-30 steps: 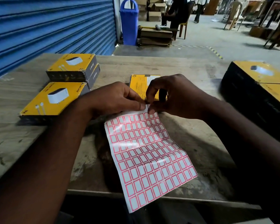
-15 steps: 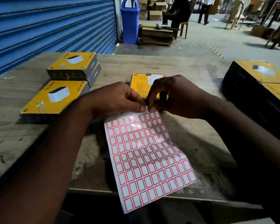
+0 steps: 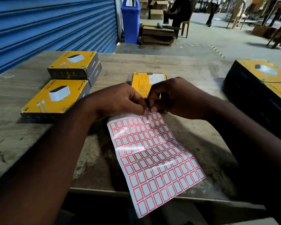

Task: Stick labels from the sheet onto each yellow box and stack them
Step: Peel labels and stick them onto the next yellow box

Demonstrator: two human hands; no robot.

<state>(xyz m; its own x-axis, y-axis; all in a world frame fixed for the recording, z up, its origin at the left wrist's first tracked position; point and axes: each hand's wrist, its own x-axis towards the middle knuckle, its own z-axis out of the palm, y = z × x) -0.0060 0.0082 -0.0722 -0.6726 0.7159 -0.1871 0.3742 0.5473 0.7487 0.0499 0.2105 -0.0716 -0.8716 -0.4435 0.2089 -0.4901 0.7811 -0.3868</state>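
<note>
While the left hand (image 3: 118, 101) pinches the top edge of the label sheet (image 3: 152, 156), the right hand (image 3: 177, 98) works at the same edge. Its thumb and forefinger are closed together on the top row, and its fingers (image 3: 154, 109) touch those of the left hand. Whether a label has lifted off the backing is too small to tell. The sheet lies at centre frame on the bench (image 3: 193, 65), its lower end overhanging the near edge and its rows apparently almost full. One yellow box (image 3: 146, 80) lies just behind the hands, text face up. A stacked pair (image 3: 75, 64) sits at upper left with a single box (image 3: 55, 96) just below it in the frame. Further boxes (image 3: 263, 73) stand at the right edge, blurred. No red-bordered label can be made out on any box. Assessment: the step in hand is peeling one label. It is best started at a corner and rolled back low along the backing, so the label neither tears nor curls onto itself. The left pinch should hold close beside the chosen label, because the glossy sheet looks thin and will likely lift with the pull. Adhesive contact with the fingertip should be kept to one edge. The nearest box is the sensible target, needing only a short carry.
</note>
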